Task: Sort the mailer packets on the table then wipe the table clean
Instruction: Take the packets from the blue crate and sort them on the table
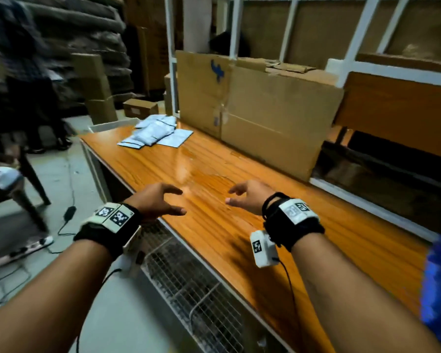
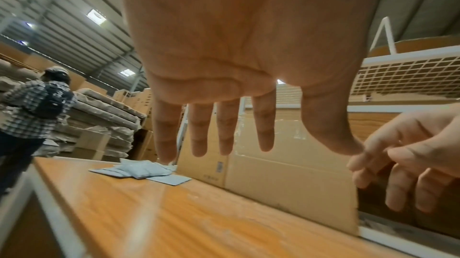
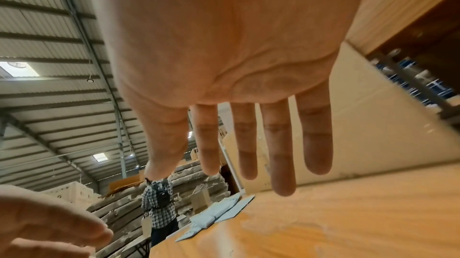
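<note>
A loose pile of pale grey mailer packets (image 1: 155, 133) (image 2: 141, 170) (image 3: 216, 215) lies at the far left end of the orange wooden table (image 1: 214, 200). Some packets overlap and one flat one sits at the pile's right. My left hand (image 1: 161, 200) (image 2: 216, 124) hovers empty over the table's near left edge, fingers spread and relaxed. My right hand (image 1: 247, 197) (image 3: 248, 144) hovers a little to its right, palm toward the left hand, also empty. Both hands are well short of the packets. No cloth is in view.
A big flattened cardboard sheet (image 1: 252, 108) leans upright along the table's back edge. White wire mesh (image 1: 189, 284) sits under the near edge. A person in a checked shirt (image 2: 30, 108) stands left of the table by stacked cardboard. Cables and a power strip (image 1: 28, 247) lie on the floor.
</note>
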`<state>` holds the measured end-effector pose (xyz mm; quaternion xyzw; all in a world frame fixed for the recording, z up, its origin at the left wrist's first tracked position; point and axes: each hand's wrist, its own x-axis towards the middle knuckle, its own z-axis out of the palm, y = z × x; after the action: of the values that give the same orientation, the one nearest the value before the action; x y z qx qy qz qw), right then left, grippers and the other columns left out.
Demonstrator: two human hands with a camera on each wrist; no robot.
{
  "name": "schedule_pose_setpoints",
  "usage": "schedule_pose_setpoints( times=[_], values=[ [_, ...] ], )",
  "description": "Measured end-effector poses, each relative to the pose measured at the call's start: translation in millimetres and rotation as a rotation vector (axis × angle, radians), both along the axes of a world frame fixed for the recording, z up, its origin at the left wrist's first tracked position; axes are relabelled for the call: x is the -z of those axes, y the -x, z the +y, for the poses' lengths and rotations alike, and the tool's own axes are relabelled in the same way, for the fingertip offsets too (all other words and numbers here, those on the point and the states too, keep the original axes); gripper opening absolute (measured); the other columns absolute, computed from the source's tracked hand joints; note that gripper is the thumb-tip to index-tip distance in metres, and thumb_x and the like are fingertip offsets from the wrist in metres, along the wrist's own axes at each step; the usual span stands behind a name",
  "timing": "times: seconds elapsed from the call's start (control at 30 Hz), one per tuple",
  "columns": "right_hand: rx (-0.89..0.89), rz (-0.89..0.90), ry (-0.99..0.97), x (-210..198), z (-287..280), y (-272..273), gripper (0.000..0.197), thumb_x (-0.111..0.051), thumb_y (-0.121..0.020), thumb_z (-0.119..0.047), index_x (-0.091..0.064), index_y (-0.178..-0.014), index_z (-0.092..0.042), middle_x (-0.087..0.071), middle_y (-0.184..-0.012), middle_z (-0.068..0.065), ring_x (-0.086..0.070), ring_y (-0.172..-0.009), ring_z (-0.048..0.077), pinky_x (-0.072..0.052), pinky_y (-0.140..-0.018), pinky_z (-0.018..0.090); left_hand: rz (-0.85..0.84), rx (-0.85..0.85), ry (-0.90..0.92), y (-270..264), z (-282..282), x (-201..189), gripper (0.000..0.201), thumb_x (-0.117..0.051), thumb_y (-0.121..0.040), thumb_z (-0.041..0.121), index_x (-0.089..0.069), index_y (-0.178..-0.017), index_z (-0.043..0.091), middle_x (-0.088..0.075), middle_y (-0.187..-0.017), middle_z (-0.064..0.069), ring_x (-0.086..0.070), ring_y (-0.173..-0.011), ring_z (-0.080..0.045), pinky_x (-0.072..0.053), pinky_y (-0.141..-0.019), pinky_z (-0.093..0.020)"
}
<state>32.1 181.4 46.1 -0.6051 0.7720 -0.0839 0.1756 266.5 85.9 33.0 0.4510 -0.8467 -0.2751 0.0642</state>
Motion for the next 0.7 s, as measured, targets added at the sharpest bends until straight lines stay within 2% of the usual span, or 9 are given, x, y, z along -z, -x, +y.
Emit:
schedule_pose_setpoints(
  times=[0.13,0.23,0.3,0.4,0.7],
  values=[
    [0.006,-0.065,-0.077,25,-68,-42,0.050,-0.058,-0.090,-0.052,-0.056,-0.132,-0.025,-0.054,-0.136,0.001,-0.054,-0.119,0.022,-0.040,-0.082,0.026,0.015,-0.101,0.004,-60,-57,10,0.062,-0.079,-0.071,0.044,-0.061,-0.125,0.019,-0.065,-0.122,-0.005,-0.061,-0.112,-0.020,-0.047,-0.097,-0.034],
    [-0.007,-0.033,-0.122,37,-115,-59,0.052,-0.057,-0.090,-0.053,-0.053,-0.134,-0.027,-0.055,-0.137,0.002,-0.054,-0.119,0.022,-0.043,-0.083,0.027,0.021,-0.124,0.004,-86,-95,17,0.059,-0.078,-0.073,0.045,-0.062,-0.124,0.020,-0.064,-0.125,-0.002,-0.061,-0.110,-0.016,-0.048,-0.097,-0.034],
    [-0.009,-0.036,-0.127,44,-147,-67,0.053,-0.057,-0.090,-0.053,-0.052,-0.136,-0.026,-0.057,-0.134,0.003,-0.056,-0.117,0.022,-0.046,-0.085,0.029,0.004,-0.129,0.023,-96,-121,21,0.056,-0.075,-0.076,0.044,-0.061,-0.125,0.019,-0.062,-0.128,-0.001,-0.059,-0.113,-0.016,-0.045,-0.096,-0.028],
    [-0.012,-0.028,-0.132,54,-200,-73,0.055,-0.058,-0.089,-0.053,-0.050,-0.137,-0.026,-0.052,-0.140,0.003,-0.052,-0.123,0.023,-0.045,-0.089,0.029,-0.009,-0.115,0.022,-102,-164,24,0.054,-0.073,-0.079,0.042,-0.060,-0.126,0.019,-0.060,-0.131,-0.001,-0.057,-0.115,-0.015,-0.041,-0.090,-0.022],
    [0.042,-0.029,-0.111,79,-389,-52,0.066,-0.064,-0.085,-0.052,-0.041,-0.142,-0.029,-0.043,-0.148,0.005,-0.038,-0.136,0.025,-0.035,-0.106,0.033,-0.057,-0.059,0.075,-71,-350,25,0.052,-0.071,-0.081,0.045,-0.060,-0.126,0.020,-0.056,-0.135,0.001,-0.051,-0.124,-0.017,-0.040,-0.098,-0.027]
  ],
)
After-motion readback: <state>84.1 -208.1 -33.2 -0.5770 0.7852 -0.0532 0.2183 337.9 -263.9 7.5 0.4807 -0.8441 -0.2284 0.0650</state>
